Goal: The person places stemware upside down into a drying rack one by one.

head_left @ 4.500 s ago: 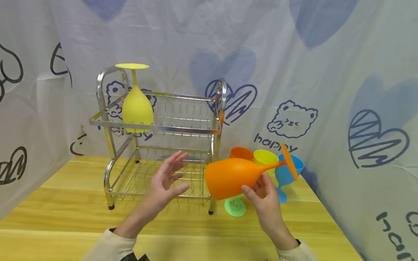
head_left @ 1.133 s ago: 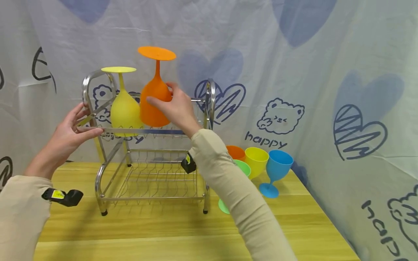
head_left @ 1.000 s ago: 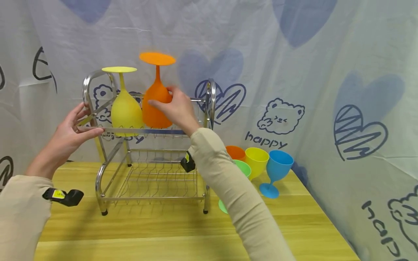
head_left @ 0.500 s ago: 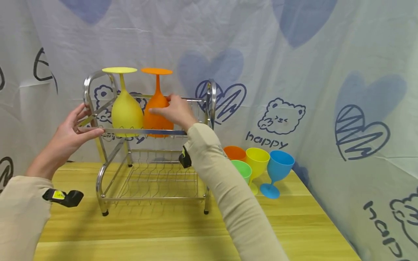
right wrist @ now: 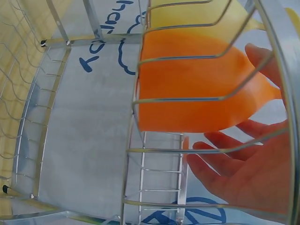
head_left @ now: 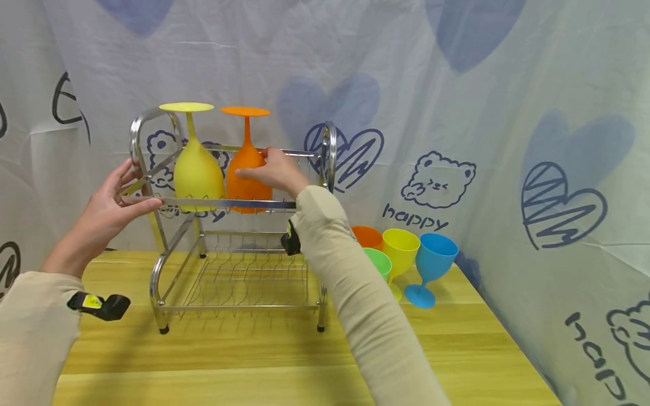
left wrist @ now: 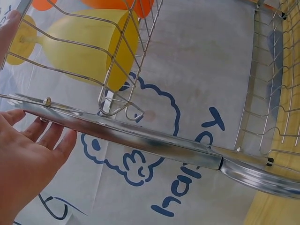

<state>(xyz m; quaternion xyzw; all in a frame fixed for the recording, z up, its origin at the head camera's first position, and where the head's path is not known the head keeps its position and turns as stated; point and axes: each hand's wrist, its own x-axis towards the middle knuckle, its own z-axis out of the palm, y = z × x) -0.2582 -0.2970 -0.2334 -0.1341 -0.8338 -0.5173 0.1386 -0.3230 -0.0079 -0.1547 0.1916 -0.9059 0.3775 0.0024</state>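
On the upper tier of a chrome dish rack (head_left: 238, 203), a yellow goblet (head_left: 198, 175) stands upside down at the left. Beside it is an orange goblet (head_left: 246, 190), also inverted, its rim down among the tier's wires. My right hand (head_left: 279, 171) holds that orange bowl, thumb across the front and fingers at its right side; in the right wrist view the fingers (right wrist: 225, 157) show past the wires. My left hand (head_left: 114, 197) grips the rack's upper left corner, thumb on the front rail. Its fingertips (left wrist: 47, 136) reach the metal side bar in the left wrist view.
Right of the rack, upright goblets stand on the wooden table (head_left: 284, 361): orange (head_left: 368, 237), yellow (head_left: 401, 248), green (head_left: 381, 260) and blue (head_left: 437, 254). My right forearm partly covers the green one. A printed curtain (head_left: 396, 84) hangs behind; the lower wire tier (head_left: 249, 270) holds nothing.
From being held sideways over the table, the orange goblet was turned over, brought left and lowered into the upper tier. My left hand took hold of the rack. Over the last half second, almost nothing moved.
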